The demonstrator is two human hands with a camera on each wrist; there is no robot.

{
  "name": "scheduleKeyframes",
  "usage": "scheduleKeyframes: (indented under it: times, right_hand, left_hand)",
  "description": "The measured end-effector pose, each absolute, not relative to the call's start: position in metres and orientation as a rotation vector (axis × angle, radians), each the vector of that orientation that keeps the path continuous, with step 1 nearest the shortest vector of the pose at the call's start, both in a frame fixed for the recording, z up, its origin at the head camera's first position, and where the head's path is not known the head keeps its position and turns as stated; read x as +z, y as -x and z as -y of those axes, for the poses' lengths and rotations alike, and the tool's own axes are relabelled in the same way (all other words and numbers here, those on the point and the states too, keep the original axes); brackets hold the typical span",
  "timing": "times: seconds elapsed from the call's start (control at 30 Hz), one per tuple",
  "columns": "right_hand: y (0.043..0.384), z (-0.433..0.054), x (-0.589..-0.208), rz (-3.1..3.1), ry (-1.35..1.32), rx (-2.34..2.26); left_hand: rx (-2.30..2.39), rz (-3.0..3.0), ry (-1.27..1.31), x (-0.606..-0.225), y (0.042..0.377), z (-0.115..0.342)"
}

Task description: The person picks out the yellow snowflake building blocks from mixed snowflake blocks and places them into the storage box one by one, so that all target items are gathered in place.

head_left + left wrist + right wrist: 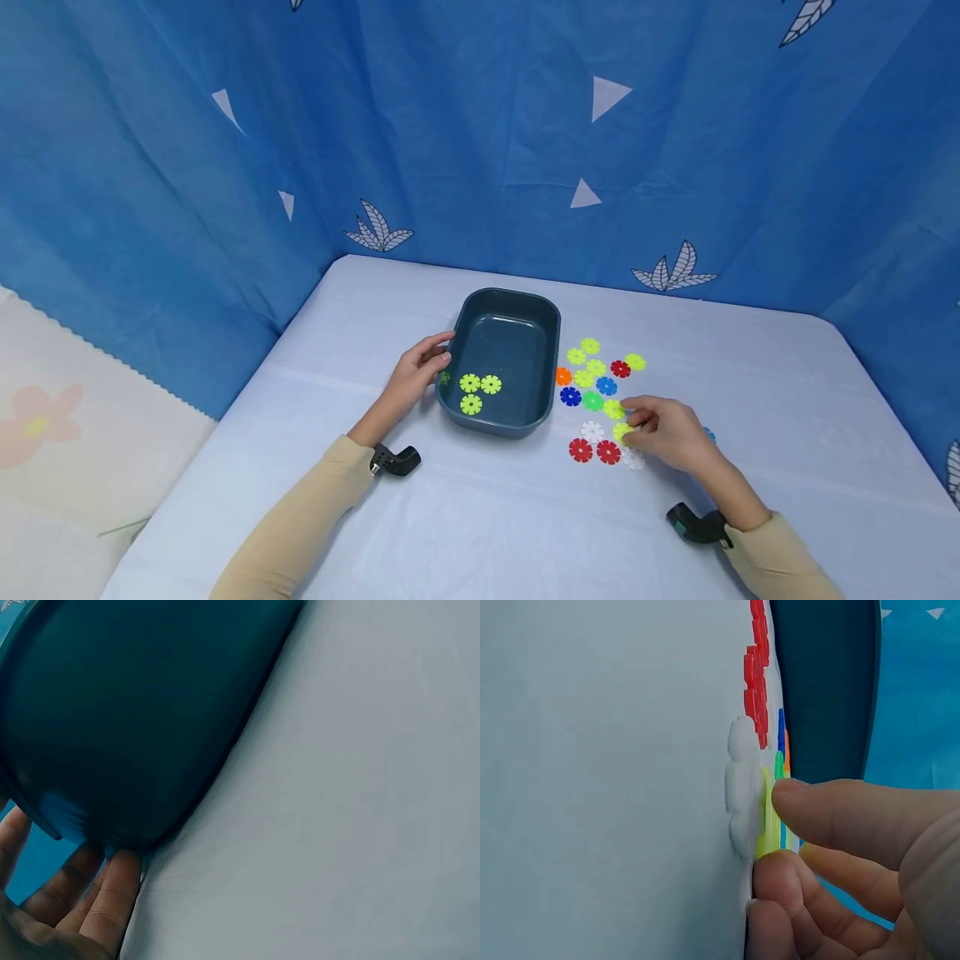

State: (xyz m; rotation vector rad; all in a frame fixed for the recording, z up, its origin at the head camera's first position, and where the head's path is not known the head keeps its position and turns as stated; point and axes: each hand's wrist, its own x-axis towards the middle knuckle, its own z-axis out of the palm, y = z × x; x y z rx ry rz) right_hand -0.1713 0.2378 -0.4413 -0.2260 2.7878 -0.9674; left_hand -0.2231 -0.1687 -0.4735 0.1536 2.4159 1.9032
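So, progress check: three yellow-green discs (496,387) are sitting in the dark blue-green bin (525,358), bunched together toward its near left part. There's also a faint yellowish patch on that side of the wall, but I can't tell whether it's another piece or just a reflection.

Loads more are lying out on the tabletop (487,525), to the right of the bin. I'm counting about seven loose yellow-green pieces (596,347) out there, all mixed in with red discs (586,453), white discs (597,428), an orange disc (564,370), a green disc (597,403) and a few blue discs (576,395). One bit of blue is peeking out past the right hand. Only yellow-green is showing clearly inside the bin, and way more is lying outside than in, so I'd say things are looking pretty early.

The left hand (416,375) is steadying the bin, or so I'm guessing: its fingers are fairly straight and touching the left side. The right hand (667,429) is working at the edge of the pile, thumb and index finger leaving a narrow gap right around a yellow-green piece. Whether they're actually pinching it, I can't tell from either view.
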Motion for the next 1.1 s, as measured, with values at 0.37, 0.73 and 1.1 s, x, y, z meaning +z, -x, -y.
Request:
scheduleKeyframes:
  times: [0.37,0.73,1.1]
  right_hand:
    - [0.1748,-0.2268,-0.4380,-2.745,0.196,-0.896]
    - [0.1713,-0.2274,-0.4385,-2.763,0.199,-0.867]
    - [0.1703,-0.2271,-0.4392,-2.773,0.220,-0.835]
  left_hand:
    - [1.889,-2.432,-0.150,-0.4724,0.2222,0.1703]
    - [1.893,-2.415,-0.155,-0.4730,0.2226,0.1686]
    - [1.896,-2.426,-0.150,-0.4730,0.2215,0.1692]
